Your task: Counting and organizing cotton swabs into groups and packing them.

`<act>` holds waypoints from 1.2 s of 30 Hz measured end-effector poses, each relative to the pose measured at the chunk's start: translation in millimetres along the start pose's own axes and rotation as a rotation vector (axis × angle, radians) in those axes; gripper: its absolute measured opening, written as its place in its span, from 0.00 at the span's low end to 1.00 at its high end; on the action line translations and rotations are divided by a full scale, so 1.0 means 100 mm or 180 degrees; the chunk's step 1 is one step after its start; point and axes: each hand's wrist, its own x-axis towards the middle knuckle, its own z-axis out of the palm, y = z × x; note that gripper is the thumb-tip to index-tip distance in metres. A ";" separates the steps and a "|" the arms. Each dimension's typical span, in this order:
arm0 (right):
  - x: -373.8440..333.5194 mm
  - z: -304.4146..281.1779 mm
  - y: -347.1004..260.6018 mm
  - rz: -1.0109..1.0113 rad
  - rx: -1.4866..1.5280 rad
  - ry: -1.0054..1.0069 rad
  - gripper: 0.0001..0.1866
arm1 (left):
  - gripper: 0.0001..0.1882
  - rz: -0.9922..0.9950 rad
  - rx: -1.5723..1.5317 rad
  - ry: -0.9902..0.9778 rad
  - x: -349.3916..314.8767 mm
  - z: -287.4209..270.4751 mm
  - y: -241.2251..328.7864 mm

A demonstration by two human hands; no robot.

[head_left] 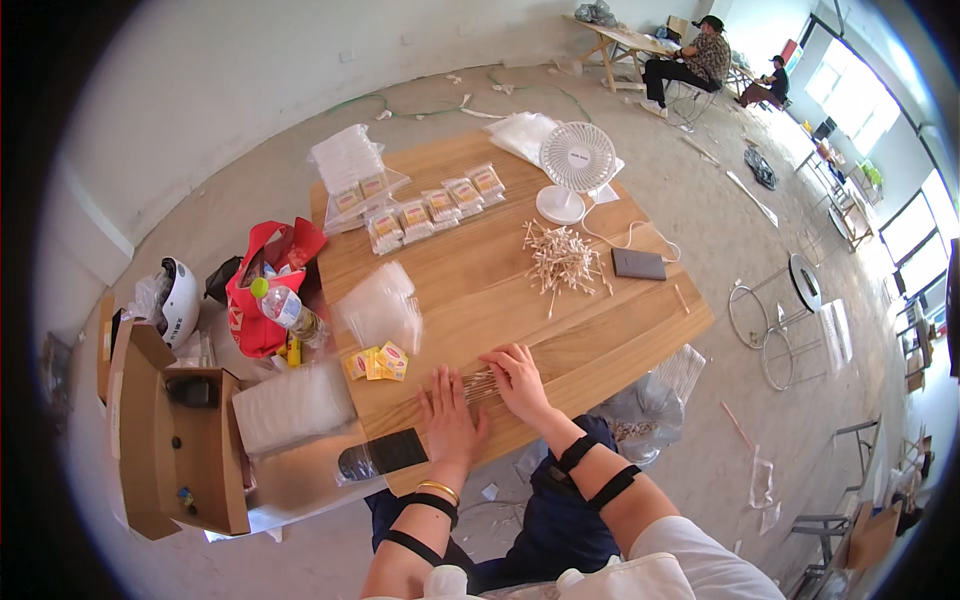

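Note:
A small row of cotton swabs (480, 385) lies on the wooden table near its front edge, between my two hands. My left hand (452, 422) rests flat on the wood at the swabs' left ends, fingers stretched and apart. Over their right ends lies my right hand (518, 382), its fingers extended and slightly bent, touching them; its fingertips partly hide the swabs. Yellow and white printed cards (378, 363) sit left of my left hand, with clear plastic bags (382, 308) just beyond. A loose heap of cotton swabs (560, 262) is farther back on the right.
Packed bundles (440, 206) line the table's far side. A white fan (577, 165) is cabled to a dark power bank (639, 264). At left are an open cardboard box (180, 450), a bottle (290, 308) and a red bag (250, 315). Two people sit in the background.

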 end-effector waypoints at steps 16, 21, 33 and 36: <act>0.06 0.13 -0.16 -0.0076 -0.0388 -0.0159 0.18 | 0.41 0.0210 -0.0292 -0.0051 -0.01 -0.03 0.03; 0.01 0.05 -0.10 -0.0114 -0.0769 -0.0377 0.14 | 0.41 0.0272 -0.0204 0.0001 0.01 -0.03 0.01; 0.30 0.08 0.19 0.0166 -0.1004 -0.0081 0.03 | 0.41 0.0299 -0.0036 -0.0061 0.00 -0.05 0.04; 0.26 0.16 0.11 -0.0045 -0.0761 -0.0505 0.04 | 0.43 0.0263 -0.0164 0.0055 -0.01 -0.01 0.01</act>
